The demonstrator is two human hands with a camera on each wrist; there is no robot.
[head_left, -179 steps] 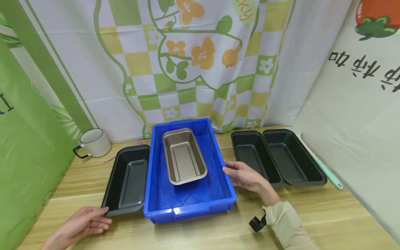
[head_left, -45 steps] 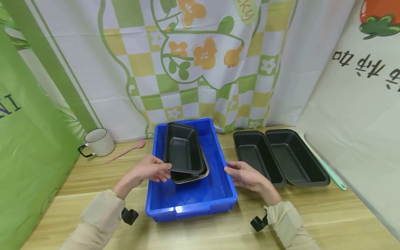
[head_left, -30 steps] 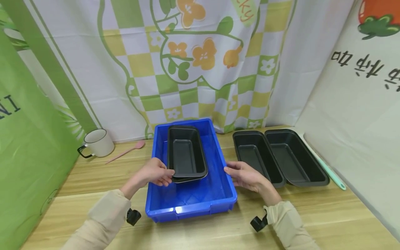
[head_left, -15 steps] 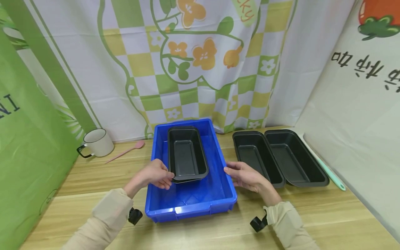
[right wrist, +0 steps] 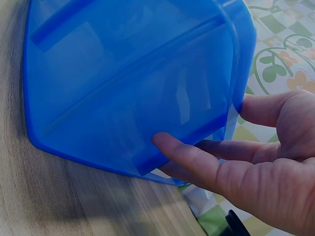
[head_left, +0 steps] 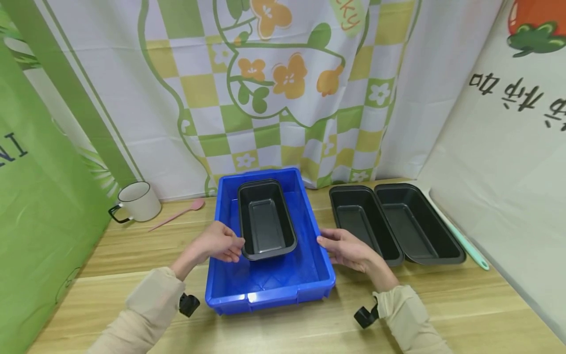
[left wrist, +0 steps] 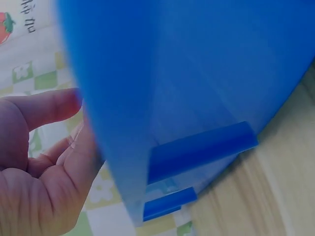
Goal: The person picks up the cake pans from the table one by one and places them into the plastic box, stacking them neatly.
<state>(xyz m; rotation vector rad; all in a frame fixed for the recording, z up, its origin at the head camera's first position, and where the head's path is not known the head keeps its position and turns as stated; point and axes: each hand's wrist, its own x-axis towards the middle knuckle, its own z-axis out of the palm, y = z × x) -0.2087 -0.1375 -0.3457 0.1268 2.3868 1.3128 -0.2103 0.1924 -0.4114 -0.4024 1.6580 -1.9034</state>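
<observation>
A black loaf pan [head_left: 265, 221] sits inside the blue bin [head_left: 269, 307], nested in the gold-brown loaf pan, which is now hidden beneath it. My left hand [head_left: 217, 242] reaches over the bin's left wall, its thumb and fingers at the near left corner of the black pan's rim. In the left wrist view the bin wall covers the fingertips of my left hand [left wrist: 44, 162]. On the opposite side my right hand [head_left: 347, 250] holds the bin's right wall. The right wrist view shows its thumb at the rim and the fingers [right wrist: 197, 160] against the wall's outer side.
Two more black loaf pans, a narrower one [head_left: 360, 216] and a wider one [head_left: 413, 216], stand side by side right of the bin. Beyond them lies a mint-green handled utensil [head_left: 470, 248]. A white mug [head_left: 140, 204] and a pink spoon [head_left: 177, 215] are at the back left.
My left hand has carried the black loaf pan from left of the bin into it, over the gold-brown one. It has since settled lower and straighter. My right hand has stayed put.
</observation>
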